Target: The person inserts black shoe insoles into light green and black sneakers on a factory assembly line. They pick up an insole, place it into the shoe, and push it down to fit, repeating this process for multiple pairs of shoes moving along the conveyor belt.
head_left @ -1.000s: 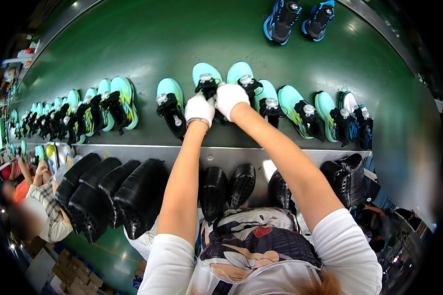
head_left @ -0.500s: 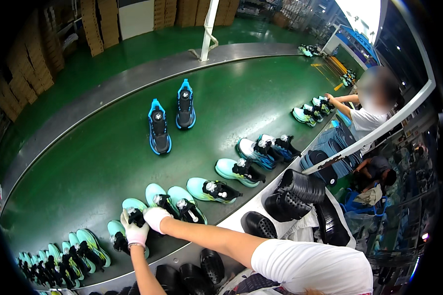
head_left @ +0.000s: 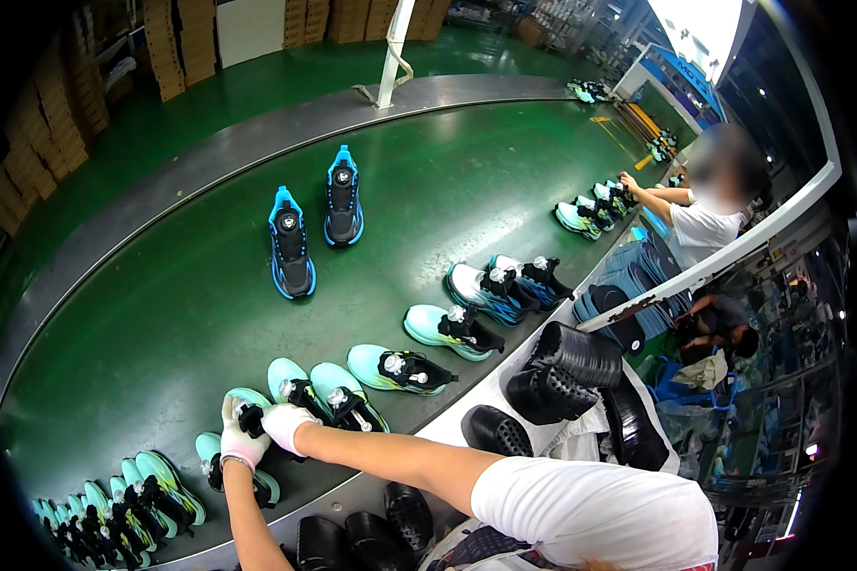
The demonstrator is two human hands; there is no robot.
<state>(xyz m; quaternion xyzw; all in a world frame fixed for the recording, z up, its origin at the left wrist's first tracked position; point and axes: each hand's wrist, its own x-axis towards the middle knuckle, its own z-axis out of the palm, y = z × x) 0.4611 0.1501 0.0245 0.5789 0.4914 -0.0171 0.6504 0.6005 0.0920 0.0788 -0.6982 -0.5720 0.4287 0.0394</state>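
Both my hands wear white gloves and close on one mint-green and black sneaker (head_left: 249, 395) at the near edge of the green belt. My left hand (head_left: 242, 443) grips its left side. From the right, my right hand (head_left: 287, 425) pinches at its black upper; the fingertips are partly hidden. Close by on the left lies a matching sneaker (head_left: 208, 445), partly covered by my left hand and wrist. Just right of my hands are two more mint sneakers, one (head_left: 286, 372) beside the other (head_left: 335, 381), with clear-and-white dial pieces on their black uppers.
Several mint sneakers (head_left: 167, 476) line the belt at lower left. Two black-and-blue sneakers (head_left: 291, 252) stand mid-belt. Black shoe lasts (head_left: 581, 362) lie on a white ledge at right. A co-worker (head_left: 709, 224) handles shoes farther along. A white pole (head_left: 393, 57) rises beyond the belt.
The whole view has shifted slightly, moving the scene leftward. My left hand has slid from over the sneaker's top toward its left side; my right hand stays at the upper.
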